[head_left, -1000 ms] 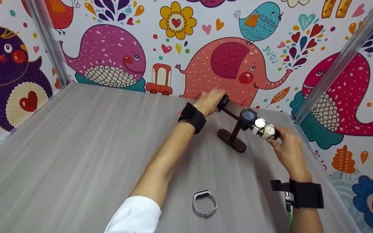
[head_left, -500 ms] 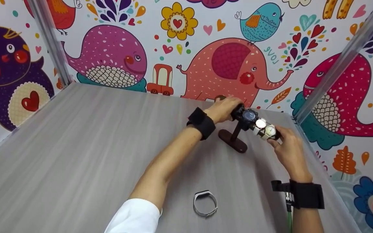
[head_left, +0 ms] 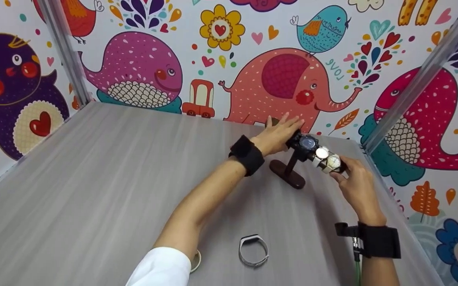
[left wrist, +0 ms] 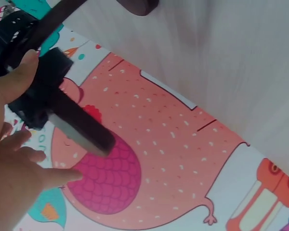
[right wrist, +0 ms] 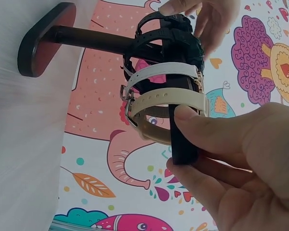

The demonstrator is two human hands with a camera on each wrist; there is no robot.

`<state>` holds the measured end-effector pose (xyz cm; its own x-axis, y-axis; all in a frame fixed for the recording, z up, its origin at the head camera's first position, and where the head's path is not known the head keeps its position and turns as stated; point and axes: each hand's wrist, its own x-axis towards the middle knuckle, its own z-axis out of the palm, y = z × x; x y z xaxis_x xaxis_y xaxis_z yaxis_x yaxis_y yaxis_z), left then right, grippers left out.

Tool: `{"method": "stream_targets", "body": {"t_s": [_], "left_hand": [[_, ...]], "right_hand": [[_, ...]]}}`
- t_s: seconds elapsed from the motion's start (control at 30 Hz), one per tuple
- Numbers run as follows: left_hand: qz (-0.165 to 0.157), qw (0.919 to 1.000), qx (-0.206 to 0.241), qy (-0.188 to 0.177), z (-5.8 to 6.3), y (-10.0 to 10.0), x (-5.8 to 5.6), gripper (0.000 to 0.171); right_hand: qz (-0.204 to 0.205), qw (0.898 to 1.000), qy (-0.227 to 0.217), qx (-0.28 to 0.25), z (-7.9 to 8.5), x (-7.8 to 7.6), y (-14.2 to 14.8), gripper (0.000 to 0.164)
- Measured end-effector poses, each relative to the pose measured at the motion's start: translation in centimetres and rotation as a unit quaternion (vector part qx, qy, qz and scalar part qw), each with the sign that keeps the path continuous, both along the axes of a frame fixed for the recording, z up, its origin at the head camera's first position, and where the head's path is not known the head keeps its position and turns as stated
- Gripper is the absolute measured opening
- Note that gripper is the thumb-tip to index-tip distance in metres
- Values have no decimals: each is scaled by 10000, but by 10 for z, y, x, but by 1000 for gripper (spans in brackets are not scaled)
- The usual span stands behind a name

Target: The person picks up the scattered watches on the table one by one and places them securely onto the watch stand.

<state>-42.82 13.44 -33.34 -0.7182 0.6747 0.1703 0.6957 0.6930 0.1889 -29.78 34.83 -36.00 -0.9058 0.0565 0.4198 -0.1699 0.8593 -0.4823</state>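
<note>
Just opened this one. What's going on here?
A person's right hand grips one end of the bar of a watch stand. The left hand, fingers spread, touches a black watch on the bar. Next along it sit a blue-faced watch, a white one and a cream one. A grey band is on the table.

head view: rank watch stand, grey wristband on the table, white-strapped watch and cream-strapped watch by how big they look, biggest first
1. Watch stand
2. Grey wristband
3. White-strapped watch and cream-strapped watch: too alike to rank
</note>
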Motion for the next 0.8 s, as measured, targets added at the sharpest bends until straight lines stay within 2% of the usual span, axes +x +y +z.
{"method": "stream_targets", "body": {"t_s": [0.13, 0.3, 0.4, 0.6, 0.7, 0.8], "left_hand": [[-91, 9999, 109, 12, 9, -7, 14, 88], [-293, 9992, 202, -168, 11, -32, 40, 86], [-406, 9987, 230, -217, 7, -50, 59, 84], [-749, 9972, 57, -72, -7, -81, 102, 81], [-1002, 9948, 83, 151, -14, -94, 124, 76], [-1311, 9890, 380, 578, -19, -107, 143, 64]], "right_hand": [[-100, 9997, -202, 87, 6, 4, -1, 53], [-264, 9991, -241, 242, 20, 16, -10, 61], [-235, 9992, -168, 272, 29, 24, -18, 65], [23, 9993, 120, 356, 40, 41, -39, 66], [220, 9989, 167, 377, 44, 52, -53, 65], [365, 9985, -85, 389, 49, 65, -69, 66]]}}
